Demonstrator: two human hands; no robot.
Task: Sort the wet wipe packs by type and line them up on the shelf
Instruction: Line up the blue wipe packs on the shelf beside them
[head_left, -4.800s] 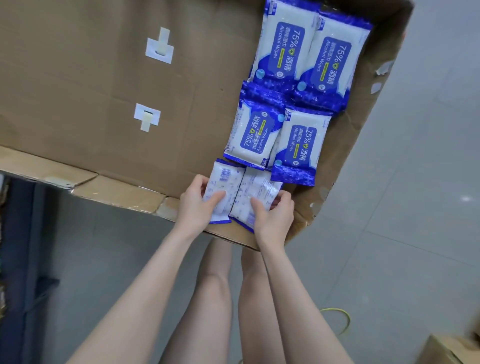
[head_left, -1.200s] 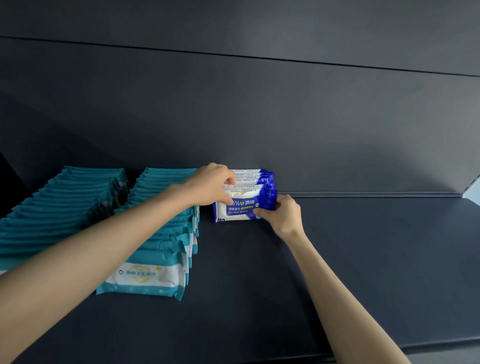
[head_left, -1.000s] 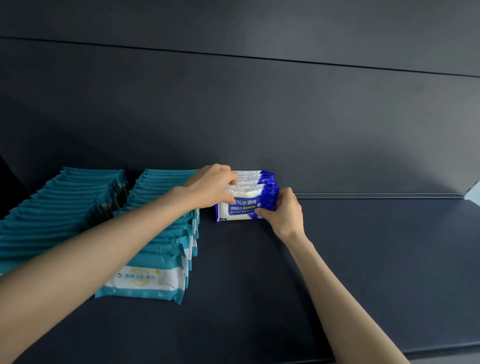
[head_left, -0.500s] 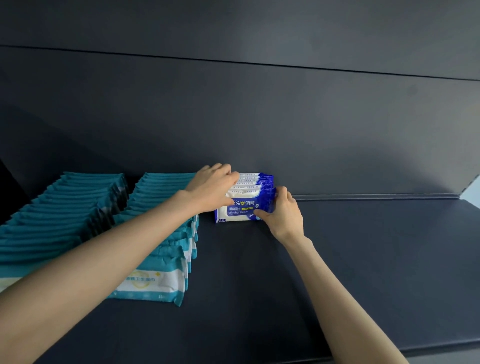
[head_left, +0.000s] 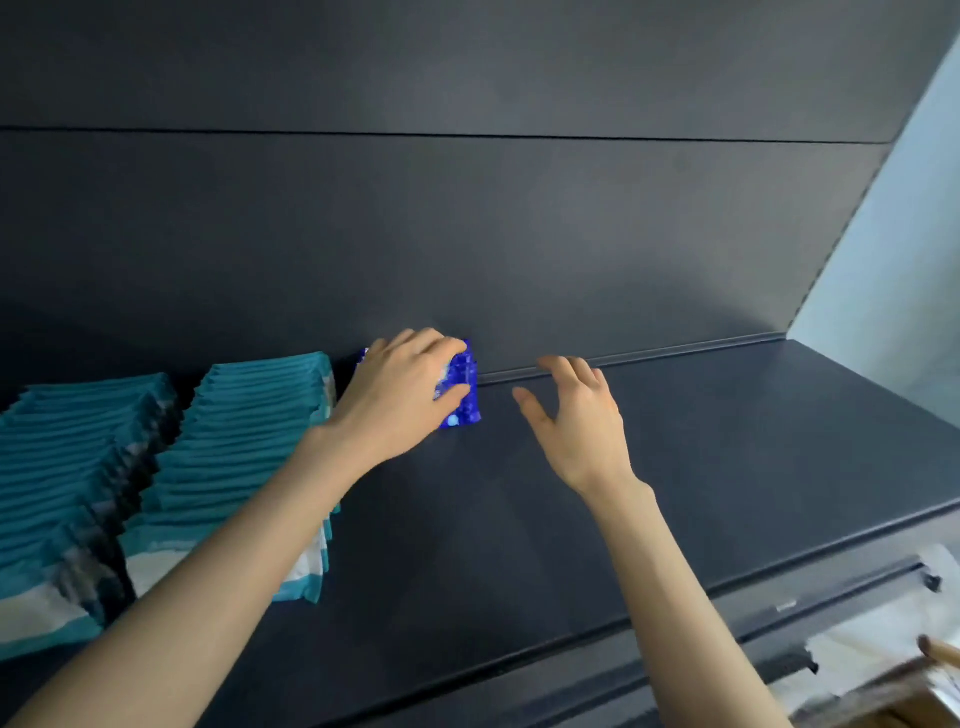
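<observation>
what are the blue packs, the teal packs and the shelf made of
The blue packs look like thin plastic film, glossy: bright glints and a crinkled edge. The teal packs seem the same soft film, duller: their edges ripple. The shelf is probably painted metal or laminate, matte dark grey: flat, with only a soft sheen.

Left hand (head_left: 400, 395): bare, seen from the back, with slim fingers and the thumb in view; knuckles show faintly.
Right hand (head_left: 576, 415): bare, also seen from the back, with the thumb and long fingers in view; the nails are too blurred to tell.
Left forearm (head_left: 208, 571): bare from the wrist to the lower left corner, looking broader nearer the camera.
Right forearm (head_left: 675, 597): bare from the wrist to the bottom edge, slender.
</observation>
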